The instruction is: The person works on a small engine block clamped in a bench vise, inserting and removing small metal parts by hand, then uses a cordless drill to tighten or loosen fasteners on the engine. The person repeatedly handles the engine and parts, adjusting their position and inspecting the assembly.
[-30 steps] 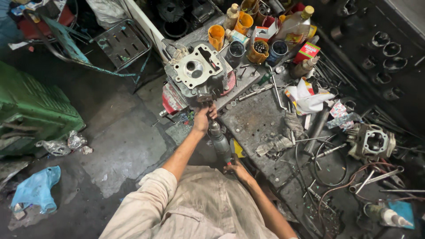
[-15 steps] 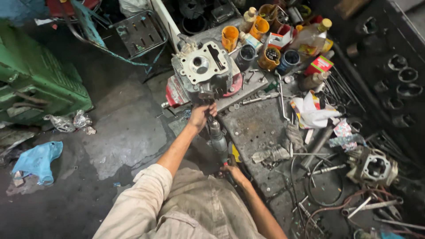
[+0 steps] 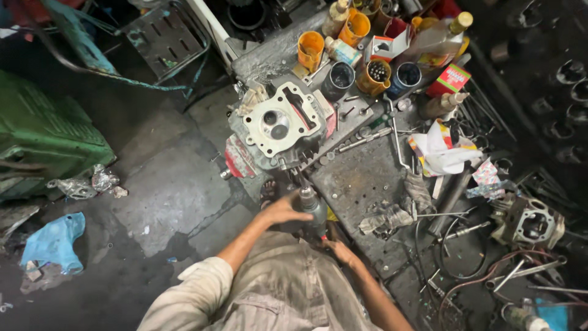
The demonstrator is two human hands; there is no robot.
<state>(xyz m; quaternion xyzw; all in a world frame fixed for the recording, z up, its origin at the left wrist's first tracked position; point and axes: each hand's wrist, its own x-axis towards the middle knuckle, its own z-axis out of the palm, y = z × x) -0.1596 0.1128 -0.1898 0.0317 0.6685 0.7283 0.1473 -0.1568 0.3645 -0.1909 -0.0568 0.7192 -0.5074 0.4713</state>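
Left hand [image 3: 285,210] curled closed at the end of an outstretched bare forearm, right hand [image 3: 339,250] lower and close to the body, fingers bent, elbow folded.

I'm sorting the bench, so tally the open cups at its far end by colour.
Orange cups: 3
Dark grey cups: 1
Blue cups: 1
Total: 5

We stand over a stained, cracked concrete floor [image 3: 153,202] in a dim workshop, a green metal crate [image 3: 43,135] at left, a grimy metal workbench [image 3: 361,178] crowded with orange cups [image 3: 310,49].
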